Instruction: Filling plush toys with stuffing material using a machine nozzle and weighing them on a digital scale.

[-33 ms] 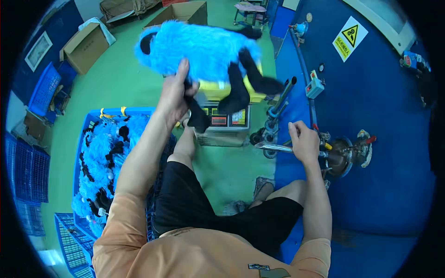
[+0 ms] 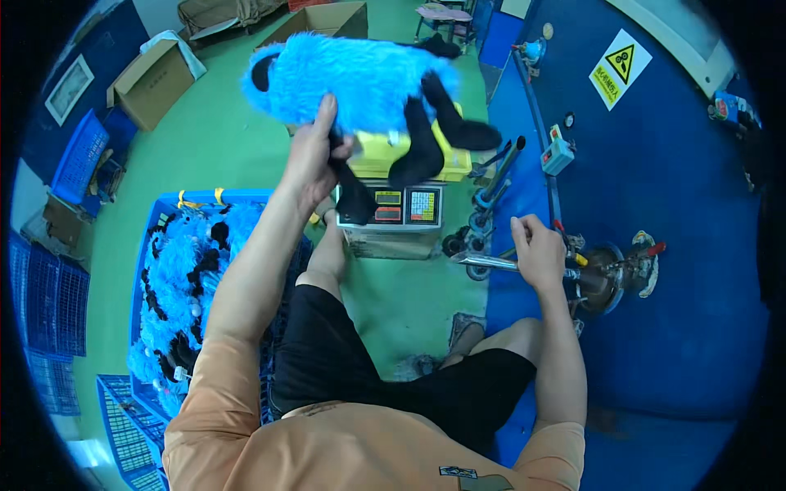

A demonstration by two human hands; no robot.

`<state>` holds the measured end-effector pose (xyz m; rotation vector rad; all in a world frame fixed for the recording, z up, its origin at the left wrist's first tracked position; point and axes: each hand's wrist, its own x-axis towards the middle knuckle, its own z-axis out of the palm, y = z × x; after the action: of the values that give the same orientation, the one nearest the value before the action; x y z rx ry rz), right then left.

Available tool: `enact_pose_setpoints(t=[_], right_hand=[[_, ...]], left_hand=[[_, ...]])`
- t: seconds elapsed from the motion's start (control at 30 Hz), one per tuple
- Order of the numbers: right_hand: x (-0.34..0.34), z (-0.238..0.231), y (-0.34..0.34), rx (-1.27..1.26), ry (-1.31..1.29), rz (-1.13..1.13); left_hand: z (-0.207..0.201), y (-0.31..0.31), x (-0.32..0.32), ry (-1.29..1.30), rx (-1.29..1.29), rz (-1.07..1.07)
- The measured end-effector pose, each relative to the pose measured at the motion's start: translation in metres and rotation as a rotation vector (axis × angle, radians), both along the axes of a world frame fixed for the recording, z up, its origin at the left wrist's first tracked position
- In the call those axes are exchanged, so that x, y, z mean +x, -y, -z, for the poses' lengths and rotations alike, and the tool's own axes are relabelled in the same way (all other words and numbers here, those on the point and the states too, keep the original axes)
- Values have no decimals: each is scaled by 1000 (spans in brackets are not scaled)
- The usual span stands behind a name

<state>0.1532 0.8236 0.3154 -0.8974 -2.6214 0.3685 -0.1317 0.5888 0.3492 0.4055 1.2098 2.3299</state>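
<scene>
My left hand is closed around a black limb low on a blue furry plush toy, holding it up ahead of me. The toy lies sideways in the air, a black patch at its left end. Its black stuffed legs dangle at the right. My right hand, fingers curled, is closed over a slanted metal tube that sticks out from the blue machine; the undersides of these fingers are hidden.
A blue crate full of similar plush pieces stands at my left. Ahead are a scale and a yellow tray. Upright metal tubes rise beside the machine. Cardboard boxes and stacked blue baskets stand farther off.
The plush toy has shifted very slightly with my left hand, and its dangling black legs have swung a little. My right hand has stayed in place.
</scene>
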Motion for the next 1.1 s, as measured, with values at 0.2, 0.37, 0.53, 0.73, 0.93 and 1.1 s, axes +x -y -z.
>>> enact_pose_setpoints(t=[0.2,0.37,0.53,0.73,0.93,1.1], right_hand=[[3,3,-2,7,-36,7],[3,1,-3,-6,-9,7],[3,4,-5,-19,24,-9],[2,11,-12,2,89,-16],[0,9,-11,8,129,-10],[-3,9,-12,-40,119,-1]], left_hand=[[54,-41,-22,31,-173,21],[108,-46,0,69,-305,37],[161,-12,41,73,-479,-78],[150,49,72,-243,-797,-191],[151,68,51,-21,-574,-218],[124,51,3,-72,-455,-187]])
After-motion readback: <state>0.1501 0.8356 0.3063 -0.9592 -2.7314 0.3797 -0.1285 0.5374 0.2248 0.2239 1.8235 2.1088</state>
